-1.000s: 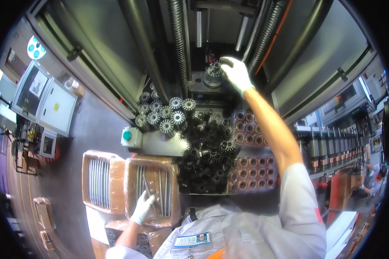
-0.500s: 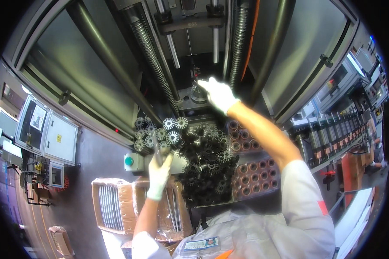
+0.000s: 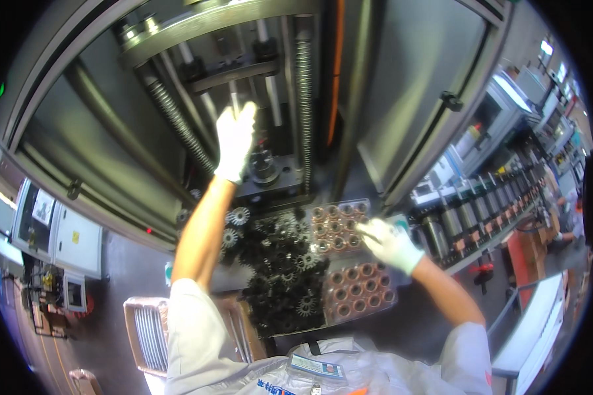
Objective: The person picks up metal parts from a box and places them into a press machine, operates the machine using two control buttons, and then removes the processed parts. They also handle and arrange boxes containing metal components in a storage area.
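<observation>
My left hand (image 3: 234,143), in a white glove, is raised inside the press frame. Its fingers are closed on a slim silver metal shaft (image 3: 234,96) that points upward. Just beside the wrist stands the round metal fixture (image 3: 265,168) on the press base. My right hand (image 3: 394,245), gloved too, has its fingertips over the right side of the far clear tray (image 3: 369,203) of copper-coloured rings (image 3: 333,228). Blur hides whether those fingers pinch a ring. Dark toothed discs (image 3: 283,263) are heaped left of the trays, with lighter toothed discs (image 3: 239,216) at the heap's far left.
A nearer tray of rings (image 3: 360,289) lies by the heap. Cartons of metal rods (image 3: 153,332) stand at lower left. Steel columns (image 3: 303,112) and a crossbar (image 3: 236,76) surround my left hand. A conveyor with cylinders (image 3: 454,227) runs along the right.
My left hand has gone from beside the discs up into the press with the shaft. My right hand has come from the fixture down to the ring tray. The view has shifted right.
</observation>
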Available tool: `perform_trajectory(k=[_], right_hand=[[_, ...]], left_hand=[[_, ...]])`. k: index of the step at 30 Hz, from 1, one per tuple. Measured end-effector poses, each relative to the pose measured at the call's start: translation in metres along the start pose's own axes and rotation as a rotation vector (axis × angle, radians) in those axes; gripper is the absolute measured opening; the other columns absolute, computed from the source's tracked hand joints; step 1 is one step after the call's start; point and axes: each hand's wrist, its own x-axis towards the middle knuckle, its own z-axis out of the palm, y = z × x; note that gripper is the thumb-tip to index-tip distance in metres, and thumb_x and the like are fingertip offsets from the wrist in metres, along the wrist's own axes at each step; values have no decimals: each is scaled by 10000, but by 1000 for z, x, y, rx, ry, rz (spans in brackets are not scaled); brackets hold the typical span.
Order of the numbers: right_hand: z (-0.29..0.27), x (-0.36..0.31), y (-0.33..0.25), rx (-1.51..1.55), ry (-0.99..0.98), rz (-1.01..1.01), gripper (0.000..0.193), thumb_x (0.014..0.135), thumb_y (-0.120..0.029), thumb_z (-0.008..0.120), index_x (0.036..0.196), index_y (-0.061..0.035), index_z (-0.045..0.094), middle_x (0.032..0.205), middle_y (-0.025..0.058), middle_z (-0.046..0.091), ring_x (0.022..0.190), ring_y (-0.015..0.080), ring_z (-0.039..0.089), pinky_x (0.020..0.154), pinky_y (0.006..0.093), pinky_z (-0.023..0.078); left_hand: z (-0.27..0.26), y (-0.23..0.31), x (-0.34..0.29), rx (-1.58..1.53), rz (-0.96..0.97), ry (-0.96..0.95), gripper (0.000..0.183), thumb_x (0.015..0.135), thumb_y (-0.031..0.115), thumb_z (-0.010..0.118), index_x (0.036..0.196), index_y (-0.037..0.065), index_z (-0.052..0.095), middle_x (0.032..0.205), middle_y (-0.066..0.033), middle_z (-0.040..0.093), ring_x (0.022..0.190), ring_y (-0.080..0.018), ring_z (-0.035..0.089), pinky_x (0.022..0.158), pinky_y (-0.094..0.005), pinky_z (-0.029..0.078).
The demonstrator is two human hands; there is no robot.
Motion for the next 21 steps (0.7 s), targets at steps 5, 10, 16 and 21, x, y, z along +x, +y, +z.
perform_trajectory(k=[5,10,16,21], right_hand=[[-35,-123,4,22,-25,330,206,940,-151,634,1128,-91,694,884,127,635,812,331,651,701,424,522],[-40,-189,-7,363,68,745,245,946,-99,636,1178,-64,705,830,52,670,681,150,610,619,301,493],[-23,-223,-20,683,228,1125,322,969,-137,618,1271,-40,671,931,29,703,685,70,594,602,238,488],[-13,-276,-45,708,203,1249,333,971,-184,614,1271,-51,674,994,57,731,703,97,622,630,272,519]], left_hand=[[20,13,31,-174,-30,-4,253,978,244,647,796,131,512,561,51,415,422,-65,378,385,-249,290],[1,1,56,-278,-77,-70,292,985,196,567,728,107,462,606,21,410,471,-97,379,430,-252,287],[7,54,-20,670,320,126,303,967,257,651,923,-39,604,814,-41,563,692,-129,487,640,-293,446],[104,44,-188,218,204,-551,380,884,140,712,1235,2,668,1187,-150,707,1040,-216,671,943,-334,508]])
